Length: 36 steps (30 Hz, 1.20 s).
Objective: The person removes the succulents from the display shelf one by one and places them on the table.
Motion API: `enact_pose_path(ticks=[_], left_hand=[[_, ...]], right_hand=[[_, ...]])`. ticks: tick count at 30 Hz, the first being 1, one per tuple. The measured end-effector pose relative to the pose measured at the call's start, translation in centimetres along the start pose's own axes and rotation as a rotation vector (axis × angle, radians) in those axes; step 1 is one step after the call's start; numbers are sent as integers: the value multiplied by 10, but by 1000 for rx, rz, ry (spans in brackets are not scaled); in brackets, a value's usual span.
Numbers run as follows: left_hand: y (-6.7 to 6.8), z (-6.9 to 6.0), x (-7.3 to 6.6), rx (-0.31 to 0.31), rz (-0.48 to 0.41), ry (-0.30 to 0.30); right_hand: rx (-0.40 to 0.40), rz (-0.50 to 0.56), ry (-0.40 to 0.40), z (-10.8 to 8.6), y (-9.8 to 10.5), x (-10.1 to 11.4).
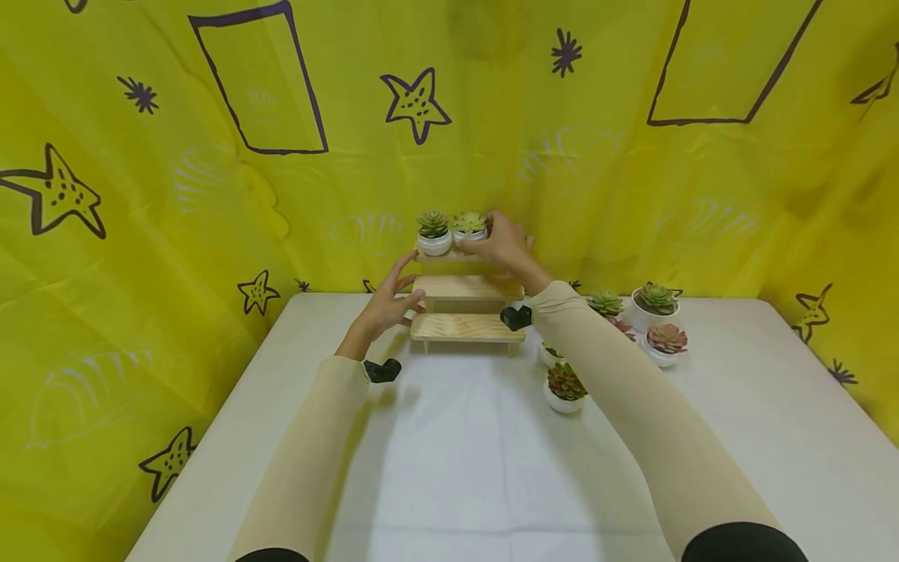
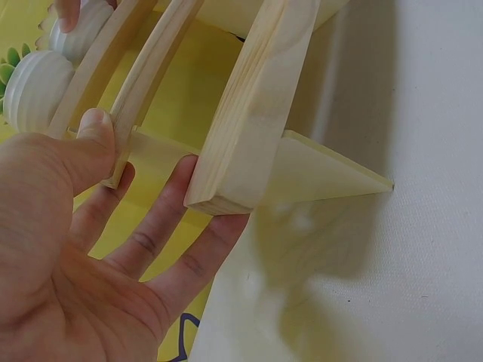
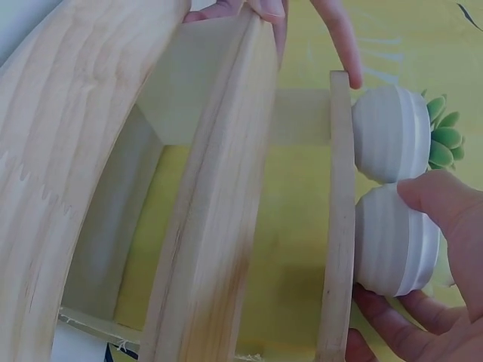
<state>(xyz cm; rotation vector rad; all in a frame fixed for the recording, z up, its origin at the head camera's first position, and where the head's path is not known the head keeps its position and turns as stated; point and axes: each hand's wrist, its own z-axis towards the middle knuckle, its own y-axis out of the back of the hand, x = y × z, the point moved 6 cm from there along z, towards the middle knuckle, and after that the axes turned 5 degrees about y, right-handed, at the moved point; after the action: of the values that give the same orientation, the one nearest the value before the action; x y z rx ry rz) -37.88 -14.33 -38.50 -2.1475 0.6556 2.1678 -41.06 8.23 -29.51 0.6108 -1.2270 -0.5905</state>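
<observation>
A three-tier wooden display stand (image 1: 467, 287) stands at the back of the table. My left hand (image 1: 382, 308) grips its left end; in the left wrist view the thumb (image 2: 96, 128) lies on the middle board and the fingers spread along the board ends. On the top tier, my right hand (image 1: 507, 248) holds a light green succulent in a white pot (image 1: 470, 224), thumb on one side and fingers on the other. Beside it on that tier sits another potted succulent (image 1: 434, 236). The two pots (image 3: 391, 134) stand side by side, touching or nearly so.
Several more potted succulents are on the table to the right: a green one (image 1: 655, 306), a pink one (image 1: 665, 343) and a dark red-green one (image 1: 565, 388). My right sleeve partly covers others. A yellow patterned curtain (image 1: 492, 172) hangs behind the white table (image 1: 449, 453).
</observation>
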Motion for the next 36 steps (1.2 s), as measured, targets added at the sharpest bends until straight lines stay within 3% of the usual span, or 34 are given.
enact_pose_path(ticks=[16, 29, 36], left_hand=[[-1, 2, 4, 12, 7, 1], [-2, 0, -2, 20, -1, -26], [-1, 1, 0, 9, 0, -17]], right_hand=[[-24, -26, 53, -3, 2, -5], [7, 111, 140, -17, 26, -3], [17, 97, 157, -25, 34, -5]])
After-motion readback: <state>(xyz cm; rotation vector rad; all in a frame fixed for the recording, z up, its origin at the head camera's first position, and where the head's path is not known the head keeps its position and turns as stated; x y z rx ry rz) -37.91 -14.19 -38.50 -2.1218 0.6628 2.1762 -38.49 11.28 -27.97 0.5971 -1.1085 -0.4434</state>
